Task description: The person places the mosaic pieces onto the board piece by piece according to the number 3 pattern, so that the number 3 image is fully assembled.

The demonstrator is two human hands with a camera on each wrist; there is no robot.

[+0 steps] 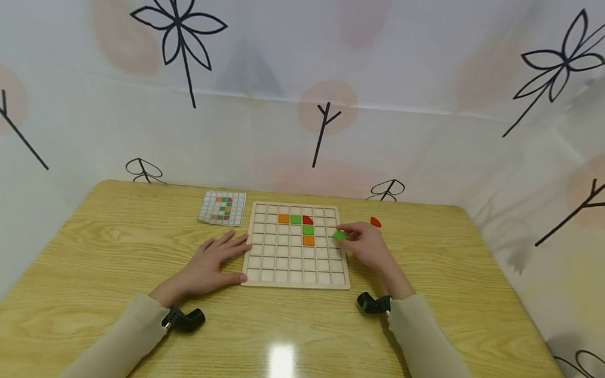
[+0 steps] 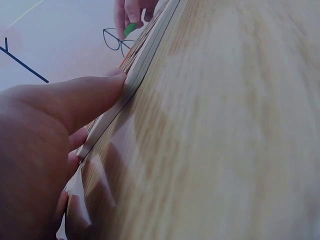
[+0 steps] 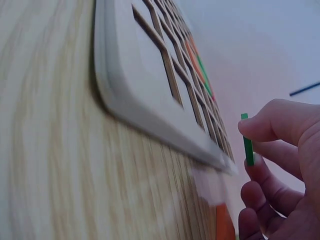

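A pale wooden grid board point(image 1: 281, 263) lies flat on the table. Set in its cells are an orange square tile point(image 1: 283, 218), a green one point(image 1: 295, 219), a red piece point(image 1: 307, 220) with one curved corner, another green tile point(image 1: 308, 230) and another orange tile point(image 1: 309, 240). My left hand point(image 1: 209, 268) is spread on the table, thumb and fingertips touching the board's left edge. Between thumb and fingers, my right hand point(image 1: 366, 245) pinches a green square tile point(image 3: 248, 142) by the board's right side. In the right wrist view that tile is edge-on, held off the table.
A paper card point(image 1: 206, 209) printed with a coloured grid pattern lies left of the board's top corner. Beyond my right hand is a loose red piece point(image 1: 376, 222). A patterned cloth point(image 1: 252, 142) hangs behind the wooden table point(image 1: 234, 351).
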